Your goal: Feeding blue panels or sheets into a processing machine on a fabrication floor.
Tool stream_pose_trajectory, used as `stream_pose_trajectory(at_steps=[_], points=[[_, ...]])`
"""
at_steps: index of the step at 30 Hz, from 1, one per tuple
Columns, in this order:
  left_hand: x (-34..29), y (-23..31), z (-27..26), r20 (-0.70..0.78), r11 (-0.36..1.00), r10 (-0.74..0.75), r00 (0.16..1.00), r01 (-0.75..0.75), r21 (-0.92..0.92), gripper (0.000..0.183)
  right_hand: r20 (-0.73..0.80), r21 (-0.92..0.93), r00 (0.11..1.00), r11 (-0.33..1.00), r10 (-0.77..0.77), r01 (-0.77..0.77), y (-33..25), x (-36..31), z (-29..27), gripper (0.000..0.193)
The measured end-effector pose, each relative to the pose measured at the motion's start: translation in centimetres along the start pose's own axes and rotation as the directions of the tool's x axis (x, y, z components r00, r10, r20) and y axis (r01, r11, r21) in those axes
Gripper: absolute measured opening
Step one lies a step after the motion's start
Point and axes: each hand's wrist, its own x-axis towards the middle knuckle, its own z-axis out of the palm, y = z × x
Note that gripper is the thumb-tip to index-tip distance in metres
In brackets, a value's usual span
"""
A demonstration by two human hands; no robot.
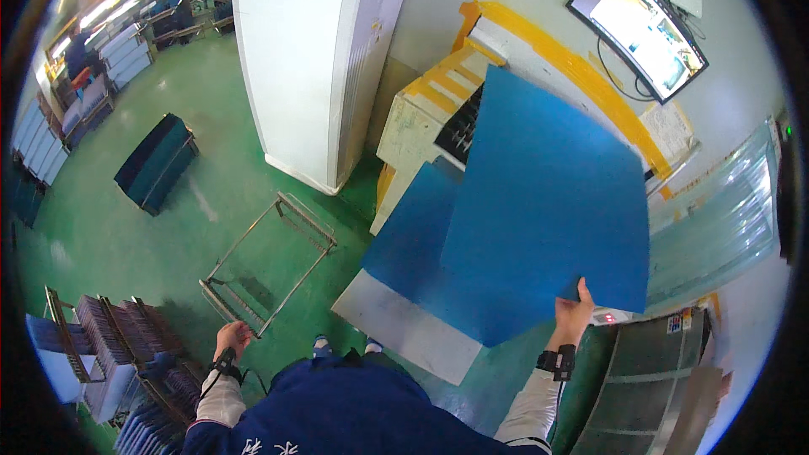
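My right hand (574, 313) grips the lower right edge of a large flat blue panel (548, 194), thumb on top, its other fingers hidden underneath. That panel is raised and tilted, overlapping a second blue panel (404, 236). The second one lies on a pale board (413, 324) in front of a cream machine (421, 114) edged with yellow tape. Down on the left, my left hand (234, 339) is closed at the near corner of a metal rack (310, 270), an open frame with rows of slots at both ends, and appears to hold its end bar.
At lower left stand racks full of upright panels (109, 345). Farther off on the green floor is another loaded rack (158, 164). A white pillar (295, 59) rises beside the machine. A monitor (638, 25) hangs on the wall; a grey metal cabinet (645, 379) stands at right.
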Motion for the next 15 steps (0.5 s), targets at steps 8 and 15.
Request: stream_pose_trajectory(at_steps=[8,15], points=[[-0.1,-4.0,0.8,-0.066,0.993,-0.034,0.997,0.026,-0.111,0.012,-0.05,0.192,0.983,0.968,0.175,-0.162,4.4,12.1,1.6,0.009],[-5.3,-4.0,6.6,-0.172,0.979,0.006,0.985,-0.041,-0.201,0.009,-0.013,0.298,0.968,0.925,0.252,-0.236,7.9,20.1,4.3,0.009]])
